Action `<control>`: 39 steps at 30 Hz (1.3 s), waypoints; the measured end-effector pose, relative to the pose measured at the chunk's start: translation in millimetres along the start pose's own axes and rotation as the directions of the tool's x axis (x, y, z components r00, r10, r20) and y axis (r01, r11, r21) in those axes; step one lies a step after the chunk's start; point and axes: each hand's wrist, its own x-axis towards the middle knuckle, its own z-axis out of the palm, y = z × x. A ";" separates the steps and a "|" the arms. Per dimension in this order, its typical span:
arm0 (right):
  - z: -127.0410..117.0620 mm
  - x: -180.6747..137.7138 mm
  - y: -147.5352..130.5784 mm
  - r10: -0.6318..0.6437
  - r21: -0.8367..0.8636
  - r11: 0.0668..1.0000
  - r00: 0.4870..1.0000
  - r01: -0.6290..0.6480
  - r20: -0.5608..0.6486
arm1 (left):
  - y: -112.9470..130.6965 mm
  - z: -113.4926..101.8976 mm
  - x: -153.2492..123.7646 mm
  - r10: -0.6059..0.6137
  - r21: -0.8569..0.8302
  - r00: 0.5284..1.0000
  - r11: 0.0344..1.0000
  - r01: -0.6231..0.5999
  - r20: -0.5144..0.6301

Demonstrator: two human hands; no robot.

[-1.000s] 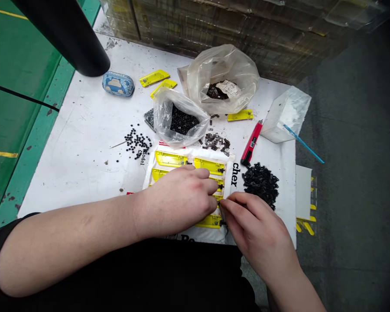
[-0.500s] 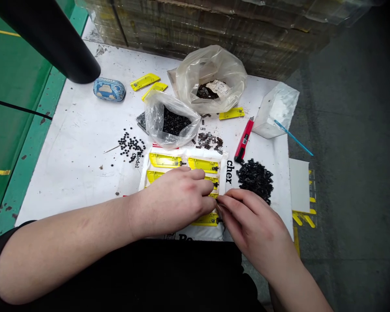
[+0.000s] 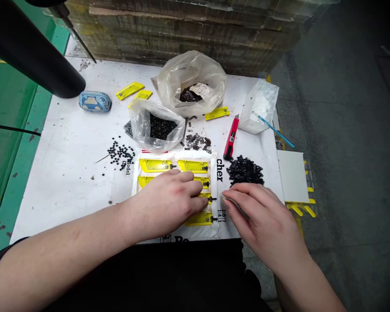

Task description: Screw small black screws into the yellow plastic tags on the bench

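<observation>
"Where is the yellow part (image 3: 208, 195) lying?"

"On the white pad (image 3: 213, 182), its black clip (image 3: 212, 199) projecting rightward. The left hand (image 3: 173, 197) is resting on it, grip hidden; the right hand (image 3: 263, 216) is hovering beside the pad, fingertips nearly meeting, contents unclear."

"Handling?"

"It is looking light, stiff, probably slick; its long edges are offering the safest hold."

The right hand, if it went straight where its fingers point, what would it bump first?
Probably the black clip sticking out from a yellow piece, close to the left hand. Height is hard to tell, so the right hand might pass above it.
</observation>
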 end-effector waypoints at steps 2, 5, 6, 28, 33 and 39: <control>0.4 1.3 -0.2 -0.010 -0.017 1.000 1.000 0.010 0.015 | -0.1 -0.5 0.4 -0.001 0.001 1.000 1.000 0.001 0.013; 2.2 4.2 -1.3 -0.031 -0.026 0.999 0.998 0.032 0.049 | -0.9 -1.5 0.9 -0.001 -0.002 1.000 1.000 0.001 0.023; 3.2 5.2 -1.6 -0.037 -0.029 0.999 0.997 0.039 0.061 | -1.1 -2.0 0.9 0.000 -0.001 1.000 1.000 0.000 0.023; 27.1 -2.2 -9.2 -0.164 -0.014 0.986 0.986 0.164 -0.022 | 2.1 -5.5 1.8 -0.028 -0.001 0.997 1.000 0.028 0.075; 17.7 -11.2 -12.7 -0.161 -0.025 0.986 0.985 0.162 0.062 | 2.3 -3.5 0.6 -0.028 -0.009 0.998 1.000 0.028 0.060; -7.5 29.6 -4.5 -0.100 -0.101 0.990 0.995 0.098 -0.017 | 4.3 -0.3 -1.6 -0.024 -0.014 1.000 1.000 0.024 0.011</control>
